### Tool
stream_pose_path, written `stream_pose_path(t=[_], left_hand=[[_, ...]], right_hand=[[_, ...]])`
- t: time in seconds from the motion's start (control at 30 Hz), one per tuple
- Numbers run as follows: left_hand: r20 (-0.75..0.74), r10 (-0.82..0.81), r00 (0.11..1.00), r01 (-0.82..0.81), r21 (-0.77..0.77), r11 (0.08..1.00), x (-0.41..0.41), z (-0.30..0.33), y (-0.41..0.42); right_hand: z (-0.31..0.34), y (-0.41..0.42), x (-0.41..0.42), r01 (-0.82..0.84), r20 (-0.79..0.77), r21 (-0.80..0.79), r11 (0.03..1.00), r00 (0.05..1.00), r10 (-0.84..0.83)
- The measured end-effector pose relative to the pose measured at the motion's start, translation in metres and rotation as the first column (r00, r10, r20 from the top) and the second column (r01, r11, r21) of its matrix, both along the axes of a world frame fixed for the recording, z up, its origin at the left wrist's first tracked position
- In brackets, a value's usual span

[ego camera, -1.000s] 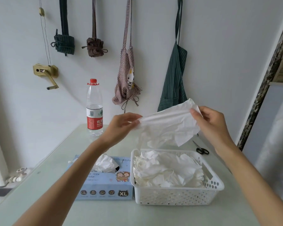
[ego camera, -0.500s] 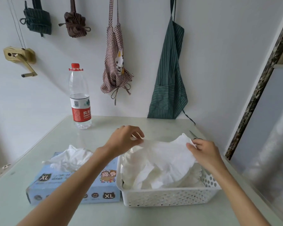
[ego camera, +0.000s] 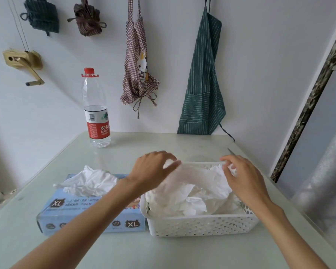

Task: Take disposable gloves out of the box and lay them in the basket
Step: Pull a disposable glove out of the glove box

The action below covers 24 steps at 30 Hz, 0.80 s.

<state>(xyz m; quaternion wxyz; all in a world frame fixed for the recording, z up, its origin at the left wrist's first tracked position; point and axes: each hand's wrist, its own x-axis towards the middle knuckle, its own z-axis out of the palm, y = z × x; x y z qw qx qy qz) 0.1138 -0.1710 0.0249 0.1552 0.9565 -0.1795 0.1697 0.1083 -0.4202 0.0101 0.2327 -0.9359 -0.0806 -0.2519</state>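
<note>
A white perforated basket stands on the table, piled with crumpled white disposable gloves. One glove is stretched across the top of the pile. My left hand pinches its left end above the basket's far left corner. My right hand pinches its right end over the basket's far right side. To the left of the basket lies the blue XL glove box, with a tuft of white gloves sticking out of its top opening.
A water bottle with a red cap stands at the back left of the table. Scissors peek out behind my right hand. Aprons hang on the wall behind. The table's right edge runs close to the basket.
Both hands have lowered the stretched glove from chest height down onto the pile in the basket. The camera has tilted down with them.
</note>
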Motion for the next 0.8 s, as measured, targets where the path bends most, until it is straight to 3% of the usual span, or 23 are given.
stream_pose_path(t=[0.03,0.1,0.13,0.2,0.33,0.5,0.63,0.7,0.8], left_hand=[[-0.122,-0.028,0.992,0.038,0.086,0.996,-0.009,-0.001,-0.002],[-0.334,-0.018,0.942,0.125,0.3,0.946,-0.021,-0.006,-0.004],[-0.39,0.014,0.921,0.146,0.377,0.915,-0.022,-0.009,-0.004],[-0.434,0.094,0.896,0.132,0.463,0.876,-0.018,-0.013,0.0],[-0.46,0.179,0.87,0.135,0.57,0.81,-0.013,-0.015,0.003],[-0.381,0.256,0.888,0.086,0.686,0.722,-0.011,-0.025,-0.003],[-0.362,0.209,0.908,0.072,0.628,0.775,-0.014,-0.022,-0.002],[-0.35,0.173,0.921,0.064,0.573,0.817,-0.016,-0.015,0.001],[-0.342,0.167,0.925,0.057,0.559,0.827,-0.019,-0.006,0.009]], right_hand=[[0.0,0.004,-0.002,-0.09,-0.064,-0.031,0.995,0.994,0.088],[-0.003,0.013,-0.003,-0.243,-0.406,-0.189,0.951,0.901,0.149],[-0.005,0.014,-0.001,-0.289,-0.563,-0.273,0.917,0.821,0.091],[-0.01,0.013,0.001,-0.316,-0.694,-0.359,0.878,0.72,-0.025],[-0.018,0.006,0.001,-0.317,-0.714,-0.388,0.865,0.697,-0.064],[-0.025,0.005,0.004,-0.347,-0.719,-0.393,0.852,0.693,-0.049],[-0.012,0.006,-0.006,-0.222,-0.49,-0.306,0.926,0.87,0.047],[-0.001,0.009,-0.017,-0.22,-0.341,-0.216,0.951,0.93,0.137],[0.01,0.02,-0.033,-0.333,-0.364,0.045,0.942,0.872,0.326]])
